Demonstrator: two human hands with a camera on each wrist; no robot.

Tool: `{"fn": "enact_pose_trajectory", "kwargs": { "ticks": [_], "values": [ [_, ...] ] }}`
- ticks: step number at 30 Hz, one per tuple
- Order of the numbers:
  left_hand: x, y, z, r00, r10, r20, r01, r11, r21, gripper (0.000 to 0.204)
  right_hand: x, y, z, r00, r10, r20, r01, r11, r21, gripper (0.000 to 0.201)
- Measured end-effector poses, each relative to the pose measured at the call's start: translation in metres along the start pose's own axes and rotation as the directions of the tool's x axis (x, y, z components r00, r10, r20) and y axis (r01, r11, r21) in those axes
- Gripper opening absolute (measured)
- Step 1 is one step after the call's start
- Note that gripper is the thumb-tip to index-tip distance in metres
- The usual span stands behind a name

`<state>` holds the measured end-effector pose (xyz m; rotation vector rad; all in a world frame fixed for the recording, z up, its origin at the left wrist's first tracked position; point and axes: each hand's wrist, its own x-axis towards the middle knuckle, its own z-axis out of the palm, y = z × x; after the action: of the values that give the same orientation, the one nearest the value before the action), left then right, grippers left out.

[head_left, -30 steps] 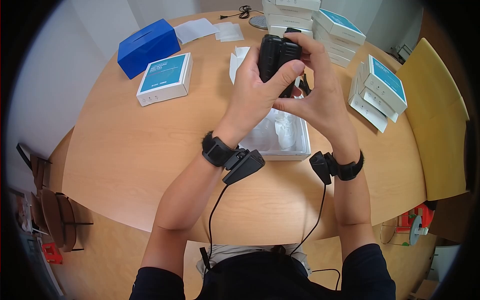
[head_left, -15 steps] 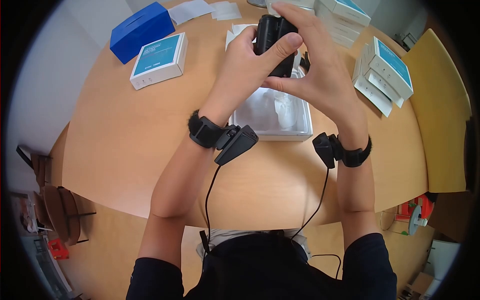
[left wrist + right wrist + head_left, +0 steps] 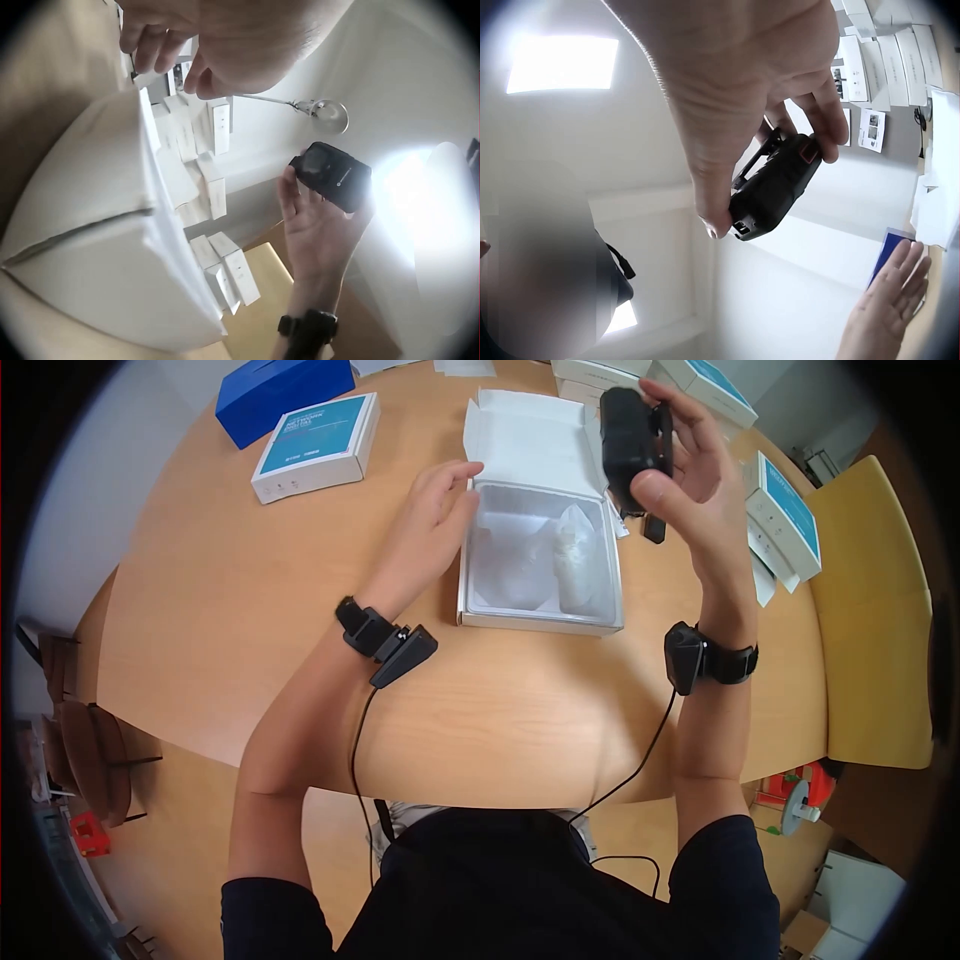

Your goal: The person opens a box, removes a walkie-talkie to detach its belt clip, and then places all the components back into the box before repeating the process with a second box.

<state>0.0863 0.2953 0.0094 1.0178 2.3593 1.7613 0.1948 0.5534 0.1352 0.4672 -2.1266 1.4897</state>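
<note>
- Since the earlier frame, the left hand (image 3: 425, 535) has come away from the black device (image 3: 628, 445) and moved left; the device has moved right, in the right hand (image 3: 705, 500) alone.
- The device is in the air, above and beside the right edge of the open white box (image 3: 540, 619).
- The right hand grips it between thumb and fingertips, with a gap at the palm. A slackening thumb could let it slip and drop onto the box or table (image 3: 480, 720).
- The left hand is empty, its fingers loosely extended by the box's left side; whether they touch it, I cannot tell. A careless sweep could nudge the box or its raised lid (image 3: 535, 445).
- The plastic-wrapped item (image 3: 575, 565) lies in the box's right part; a falling device could strike it.
- Swinging the right hand outward could knock the stacked boxes (image 3: 785, 505).
</note>
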Motion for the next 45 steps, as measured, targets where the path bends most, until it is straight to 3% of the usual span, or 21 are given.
{"fn": "enact_pose_trajectory", "kwargs": {
  "ticks": [2, 6, 14, 20, 24, 37, 45],
  "values": [
    [-0.005, -0.010, 0.005, 0.999, 0.036, 0.031, -0.038, 0.997, 0.064, 0.047, -0.010, 0.000, -0.005, 0.993, 0.116, 0.012, -0.114, 0.987, -0.110, 0.095],
    [-0.013, -0.019, 0.013, 0.994, 0.000, 0.112, -0.009, 0.997, 0.077, 0.052, -0.027, 0.018, -0.013, 0.985, 0.130, 0.111, -0.080, 0.925, -0.372, 0.094],
    [-0.018, -0.023, 0.020, 0.994, -0.043, 0.100, 0.046, 0.998, -0.034, 0.048, -0.050, 0.031, -0.012, 0.939, 0.273, 0.209, -0.140, 0.858, -0.495, 0.093],
    [-0.019, -0.022, 0.022, 0.996, -0.062, 0.071, 0.066, 0.996, -0.055, 0.048, -0.060, 0.033, -0.001, 0.910, 0.258, 0.324, -0.048, 0.843, -0.535, 0.092],
    [-0.019, -0.019, 0.022, 0.994, -0.082, 0.070, 0.088, 0.993, -0.080, 0.049, -0.062, 0.040, 0.002, 0.902, 0.276, 0.333, -0.075, 0.859, -0.507, 0.093],
    [-0.018, -0.021, 0.026, 0.999, -0.040, 0.013, 0.040, 0.998, -0.048, 0.045, -0.056, 0.057, 0.001, 0.859, 0.251, 0.446, 0.034, 0.841, -0.539, 0.090],
    [-0.017, -0.016, 0.024, 0.996, -0.061, 0.059, 0.066, 0.994, -0.089, 0.045, -0.056, 0.058, 0.000, 0.846, 0.249, 0.471, 0.030, 0.860, -0.509, 0.091]
  ]
}}
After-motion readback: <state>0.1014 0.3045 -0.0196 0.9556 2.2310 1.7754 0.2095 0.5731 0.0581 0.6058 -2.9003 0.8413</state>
